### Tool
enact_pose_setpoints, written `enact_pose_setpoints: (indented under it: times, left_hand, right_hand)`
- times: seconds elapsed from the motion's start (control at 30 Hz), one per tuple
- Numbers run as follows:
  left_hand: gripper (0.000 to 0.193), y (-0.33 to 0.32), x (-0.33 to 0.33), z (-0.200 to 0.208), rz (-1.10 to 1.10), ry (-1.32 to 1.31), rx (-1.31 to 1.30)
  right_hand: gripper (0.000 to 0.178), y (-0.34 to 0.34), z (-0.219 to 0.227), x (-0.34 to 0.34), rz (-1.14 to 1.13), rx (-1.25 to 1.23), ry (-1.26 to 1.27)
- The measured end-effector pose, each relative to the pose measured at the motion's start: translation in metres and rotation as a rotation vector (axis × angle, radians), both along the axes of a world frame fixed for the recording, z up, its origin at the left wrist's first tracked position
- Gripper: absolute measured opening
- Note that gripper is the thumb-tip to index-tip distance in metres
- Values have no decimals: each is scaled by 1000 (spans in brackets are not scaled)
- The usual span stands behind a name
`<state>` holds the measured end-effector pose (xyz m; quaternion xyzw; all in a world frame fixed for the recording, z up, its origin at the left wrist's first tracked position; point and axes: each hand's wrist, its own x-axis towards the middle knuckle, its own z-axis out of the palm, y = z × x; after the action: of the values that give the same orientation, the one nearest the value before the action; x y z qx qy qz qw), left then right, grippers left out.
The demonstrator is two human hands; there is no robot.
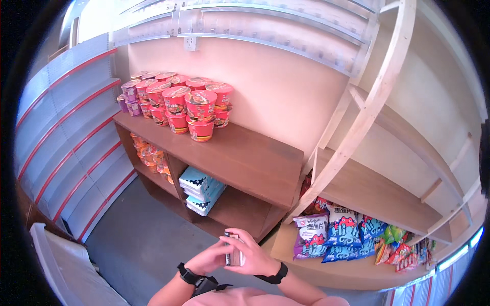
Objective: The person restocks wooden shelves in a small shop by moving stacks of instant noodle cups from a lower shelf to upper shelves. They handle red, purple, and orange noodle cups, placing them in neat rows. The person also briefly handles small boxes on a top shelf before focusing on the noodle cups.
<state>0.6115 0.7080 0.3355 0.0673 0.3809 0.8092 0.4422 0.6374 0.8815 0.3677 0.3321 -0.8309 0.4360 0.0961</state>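
Close to my body, at the lower middle, both hands are brought together around a small flat rectangular object (235,253) with a dark edge and a pale face, possibly a phone. My left hand (206,259) grips it from the left side, fingers closed over its edge. On the other side my right hand (253,256) wraps it, fingers reaching across the top. The fingers hide much of it, so its exact kind is unclear. Both wrists carry black bands. Beyond the hands stands a brown wooden shelf unit (255,153), not touched by either hand.
Red and purple instant noodle cups (176,99) are stacked on the unit; orange cups (149,155) and blue-white packs (201,188) fill its compartments. Snack bags (343,229) lie on a wooden rack (352,178) at right. White shelves (66,122) with red edging line the left.
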Motion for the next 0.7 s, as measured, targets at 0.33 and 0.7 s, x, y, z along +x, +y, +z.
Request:
enact_pose_setpoints:
  times: [0.33,0.7]
  left_hand:
    - [48,-73,-65,9,-106,-98,41]
    - [36,-15,-165,84,159,294,42]
  right_hand:
    - [88,-63,32,-51,-33,-142,-17]
    - [44,12,74,-143,-278,-689,-252]
